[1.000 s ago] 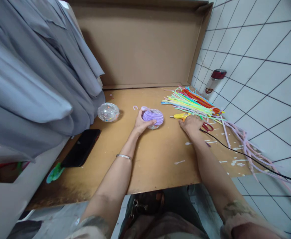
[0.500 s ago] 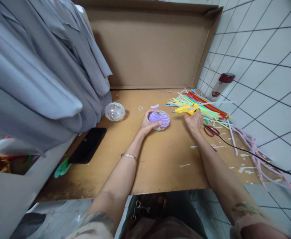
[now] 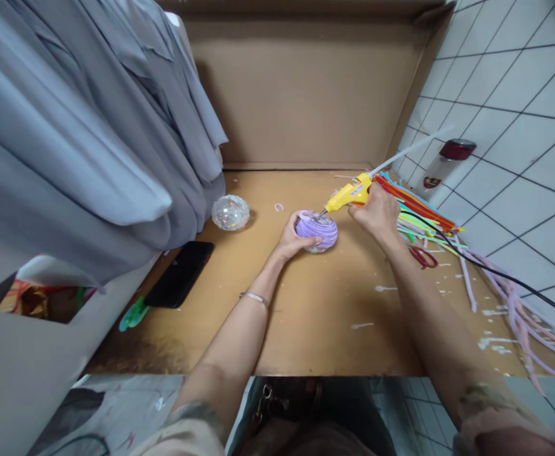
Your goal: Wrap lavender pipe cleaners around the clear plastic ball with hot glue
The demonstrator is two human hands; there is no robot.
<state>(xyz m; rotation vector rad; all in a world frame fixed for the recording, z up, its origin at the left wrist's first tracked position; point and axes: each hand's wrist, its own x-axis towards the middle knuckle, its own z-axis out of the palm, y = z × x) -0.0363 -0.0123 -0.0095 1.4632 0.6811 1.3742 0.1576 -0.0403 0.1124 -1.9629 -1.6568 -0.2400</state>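
Observation:
My left hand [image 3: 295, 239] is closed around the side of a clear ball wrapped in purple pipe cleaner [image 3: 319, 234], thumb across its front. The ball rests on or just above the table; I cannot tell which. In my right hand [image 3: 377, 209] is a yellow hot glue gun [image 3: 348, 195], tilted nose down with a long clear glue stick [image 3: 408, 151] out of its back. Its metal nozzle is at the top of the ball, on or very close to the wrapped strands. A loose purple end curls over the ball's top left.
A second clear ball [image 3: 230, 212] sits left, beyond a black phone [image 3: 179, 274]. Coloured pipe cleaners [image 3: 420, 209], red-handled scissors [image 3: 423, 256] and a red-lidded bottle [image 3: 448, 166] lie or stand right. A black cord [image 3: 486, 266] crosses there. Grey cloth [image 3: 92, 145] hangs left; cardboard [image 3: 306, 95] stands behind.
My right hand has lifted the glue gun and tipped its nozzle down to the ball's top; before, it was held nearly level, right of the ball. The whole view has shifted slightly.

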